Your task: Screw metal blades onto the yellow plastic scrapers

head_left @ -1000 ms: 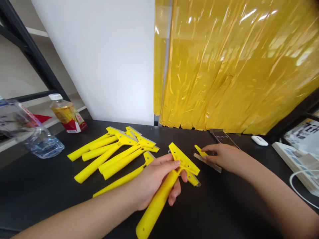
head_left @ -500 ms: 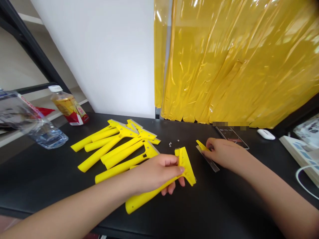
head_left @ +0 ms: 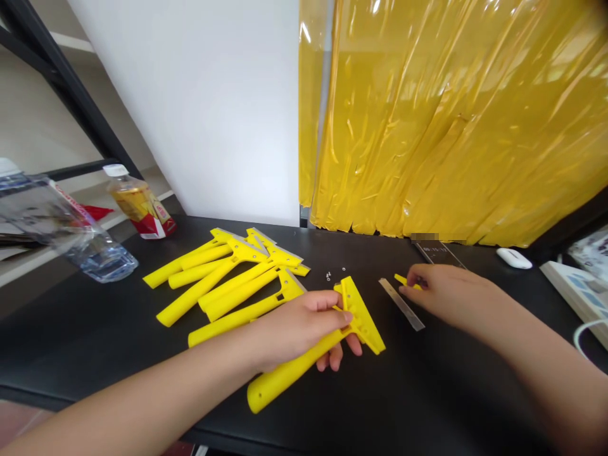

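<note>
My left hand is closed around a yellow scraper, just below its wide head, with the thumb on the inner side. The handle slants down to the left and the head faces right. My right hand pinches a small yellow plastic piece, mostly hidden behind the fingers. Just left of those fingertips a flat metal blade lies on the black table. Several yellow scrapers with metal blades are heaped left of my left hand. Tiny screws or nuts lie beyond the held head.
Two plastic bottles stand at the left, one clear and tilted in view, one with a red and yellow label. A phone, a white earbud case and a power strip are at the right. Yellow film hangs behind.
My right hand has shifted right with the small yellow piece, which is now apart from the metal blade; the blade lies bare on the table. My left hand keeps hold of the scraper.
</note>
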The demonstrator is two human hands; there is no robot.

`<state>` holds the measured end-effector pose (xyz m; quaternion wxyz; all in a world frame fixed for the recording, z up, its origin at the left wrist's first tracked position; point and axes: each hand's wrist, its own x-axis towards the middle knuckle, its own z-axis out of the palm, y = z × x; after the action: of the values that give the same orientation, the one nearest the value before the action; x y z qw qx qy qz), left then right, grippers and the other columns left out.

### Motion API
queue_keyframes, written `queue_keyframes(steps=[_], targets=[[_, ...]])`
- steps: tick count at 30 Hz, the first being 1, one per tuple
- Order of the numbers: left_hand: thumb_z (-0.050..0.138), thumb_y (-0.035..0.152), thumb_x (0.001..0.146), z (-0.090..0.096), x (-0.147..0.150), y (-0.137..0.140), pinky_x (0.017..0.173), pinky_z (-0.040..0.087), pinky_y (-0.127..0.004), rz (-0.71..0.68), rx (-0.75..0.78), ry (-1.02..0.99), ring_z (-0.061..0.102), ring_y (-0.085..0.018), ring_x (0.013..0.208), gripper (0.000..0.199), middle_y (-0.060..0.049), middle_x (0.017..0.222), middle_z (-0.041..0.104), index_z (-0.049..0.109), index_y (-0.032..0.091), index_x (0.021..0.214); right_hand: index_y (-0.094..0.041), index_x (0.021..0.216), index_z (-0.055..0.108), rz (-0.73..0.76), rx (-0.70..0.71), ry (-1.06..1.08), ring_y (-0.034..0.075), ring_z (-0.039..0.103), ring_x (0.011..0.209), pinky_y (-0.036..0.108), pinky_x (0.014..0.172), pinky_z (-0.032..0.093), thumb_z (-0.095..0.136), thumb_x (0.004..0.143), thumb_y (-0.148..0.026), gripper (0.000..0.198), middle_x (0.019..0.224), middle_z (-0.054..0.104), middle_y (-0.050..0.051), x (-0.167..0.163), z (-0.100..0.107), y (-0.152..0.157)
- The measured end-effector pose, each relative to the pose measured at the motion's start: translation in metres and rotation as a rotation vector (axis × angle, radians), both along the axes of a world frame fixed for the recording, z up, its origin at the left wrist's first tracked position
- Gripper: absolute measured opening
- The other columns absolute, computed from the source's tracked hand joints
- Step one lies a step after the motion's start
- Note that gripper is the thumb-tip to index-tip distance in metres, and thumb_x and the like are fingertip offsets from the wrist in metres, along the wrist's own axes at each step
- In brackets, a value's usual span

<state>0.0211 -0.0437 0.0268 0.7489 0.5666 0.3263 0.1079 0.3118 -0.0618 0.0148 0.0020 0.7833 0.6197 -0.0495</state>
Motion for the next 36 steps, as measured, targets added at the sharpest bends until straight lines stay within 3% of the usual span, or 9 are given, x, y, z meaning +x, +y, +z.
queue_keyframes(steps=[2,6,10,13,15,21,29,36], targets=[[0.057,0.039,0.097,0.0,0.0,-0.001,0.049,0.042,-0.021,0.026,-0.034,-0.027,0.059,-0.009,0.054,0.022,-0.009,0.093,0.074,0.054,0.018,0.101,-0.025,0.081,0.064,0.022,-0.01,0.029,0.025,0.064,0.072,0.034,0.064,0.035,0.063,0.085,-0.047,0.022,0.078,0.069,0.004,-0.012,-0.004,-0.001],[0.058,0.037,0.096,0.0,0.001,-0.003,0.048,0.042,-0.02,0.047,-0.065,-0.041,0.06,-0.009,0.055,0.02,-0.01,0.094,0.074,0.053,0.018,0.1,-0.025,0.086,0.065,0.092,-0.026,0.122,0.022,0.065,0.081,0.032,0.067,0.037,0.066,0.081,-0.029,0.006,0.092,0.071,0.004,-0.025,-0.011,-0.001],[0.057,0.034,0.097,-0.002,0.001,-0.004,0.048,0.043,-0.02,0.028,-0.099,-0.049,0.06,-0.009,0.054,0.018,-0.01,0.092,0.074,0.053,0.017,0.101,-0.025,0.088,0.064,0.127,-0.051,0.241,0.019,0.063,0.073,0.03,0.063,0.037,0.066,0.079,-0.023,0.009,0.084,0.069,0.001,-0.023,-0.014,0.002],[0.059,0.033,0.096,-0.004,0.001,-0.003,0.047,0.043,-0.02,0.037,-0.106,-0.055,0.06,-0.009,0.053,0.018,-0.009,0.092,0.074,0.054,0.017,0.1,-0.025,0.088,0.063,0.147,-0.052,0.332,0.017,0.06,0.067,0.029,0.058,0.035,0.064,0.085,-0.029,0.005,0.078,0.067,0.0,-0.022,-0.009,0.003],[0.061,0.033,0.095,-0.005,0.001,-0.003,0.046,0.043,-0.019,0.061,-0.096,-0.067,0.059,-0.009,0.053,0.018,-0.008,0.092,0.073,0.055,0.016,0.1,-0.024,0.085,0.063,0.174,-0.028,0.427,0.016,0.056,0.065,0.028,0.057,0.035,0.062,0.091,-0.037,0.014,0.074,0.064,-0.001,-0.025,0.0,0.001],[0.06,0.035,0.098,-0.002,0.001,-0.003,0.047,0.043,-0.019,0.116,-0.028,-0.123,0.056,-0.007,0.052,0.02,-0.006,0.092,0.071,0.062,0.016,0.103,-0.022,0.075,0.056,0.228,0.025,1.027,0.009,0.034,0.055,0.026,0.053,0.026,0.069,0.092,-0.056,0.039,0.062,0.046,-0.007,-0.048,0.022,-0.016],[0.061,0.044,0.099,-0.004,0.003,-0.008,0.046,0.044,-0.017,0.153,0.02,-0.122,0.056,-0.006,0.052,0.028,-0.005,0.09,0.07,0.063,0.017,0.1,-0.021,0.076,0.054,0.241,-0.028,1.146,0.012,0.047,0.066,0.026,0.061,0.035,0.069,0.093,-0.056,0.042,0.07,0.06,-0.002,-0.066,0.007,-0.019],[0.058,0.048,0.099,-0.003,0.004,-0.013,0.042,0.042,-0.017,0.213,0.131,-0.095,0.055,-0.006,0.049,0.032,-0.004,0.09,0.069,0.061,0.017,0.1,-0.021,0.077,0.055,0.208,-0.049,1.219,0.013,0.048,0.065,0.027,0.06,0.034,0.071,0.09,-0.058,0.042,0.071,0.063,-0.001,-0.073,0.012,-0.02]])
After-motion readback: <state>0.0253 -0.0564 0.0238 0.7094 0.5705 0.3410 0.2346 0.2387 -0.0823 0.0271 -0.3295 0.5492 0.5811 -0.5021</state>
